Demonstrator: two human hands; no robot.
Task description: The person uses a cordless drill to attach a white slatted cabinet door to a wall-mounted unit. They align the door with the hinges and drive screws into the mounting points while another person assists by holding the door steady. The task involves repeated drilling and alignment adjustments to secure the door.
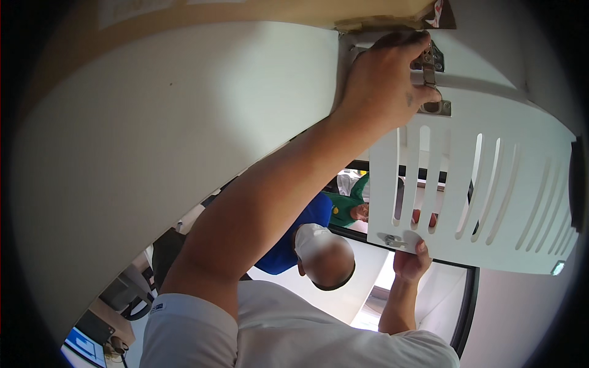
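Note:
My left hand reaches up, its thumb and fingers closed around a metal toggle latch. The latch spans the seam between a white upper wall and a white slotted panel; part of it is behind my fingers. My right hand grips the panel's lower edge, the thumb on the near side. Fingertips show through the slots behind the panel. A small metal lock sits on the panel just above my right hand.
A broad white board fills the left side. A person in blue with a white mask is beyond my arms, and another in green is behind the panel. A lit screen is at lower left.

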